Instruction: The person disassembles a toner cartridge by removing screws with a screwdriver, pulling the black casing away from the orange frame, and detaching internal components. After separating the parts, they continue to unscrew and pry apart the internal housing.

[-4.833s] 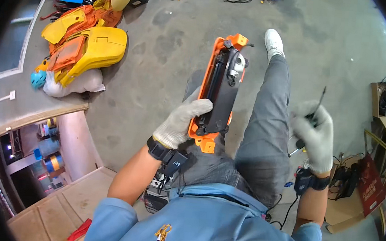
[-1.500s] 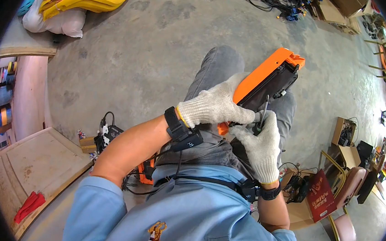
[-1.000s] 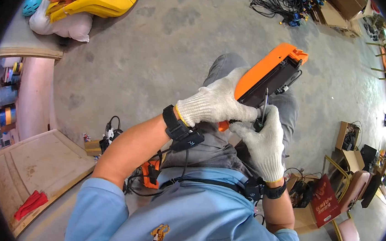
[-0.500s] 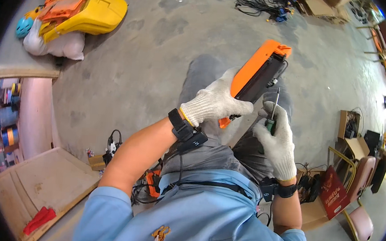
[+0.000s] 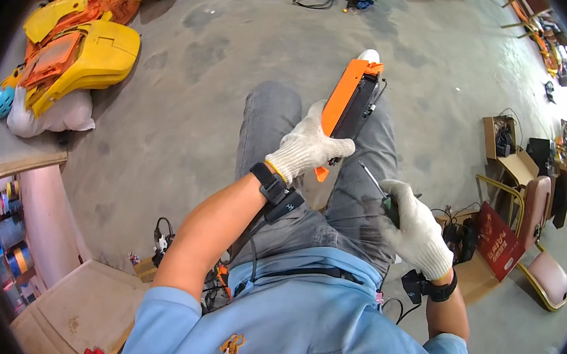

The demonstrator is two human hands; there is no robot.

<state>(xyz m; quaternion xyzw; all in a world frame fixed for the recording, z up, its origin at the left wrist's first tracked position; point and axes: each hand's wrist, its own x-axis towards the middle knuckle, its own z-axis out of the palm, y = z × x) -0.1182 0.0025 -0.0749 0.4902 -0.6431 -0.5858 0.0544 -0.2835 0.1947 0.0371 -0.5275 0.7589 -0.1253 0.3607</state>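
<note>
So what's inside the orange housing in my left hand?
A long black part shows inside the orange housing. Your left hand covers part near its lower end; whatever lies beneath the black part is hidden.

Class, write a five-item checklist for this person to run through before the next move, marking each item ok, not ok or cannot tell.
1. Left hand gripping the orange-and-black unit: ok.
2. Right hand holding the screwdriver: ok.
3. Knitted gloves on both hands: ok.
4. Screwdriver tip touching the unit: not ok, it is apart.
5. Unit's far side undamaged: cannot tell, turned from view.
</note>
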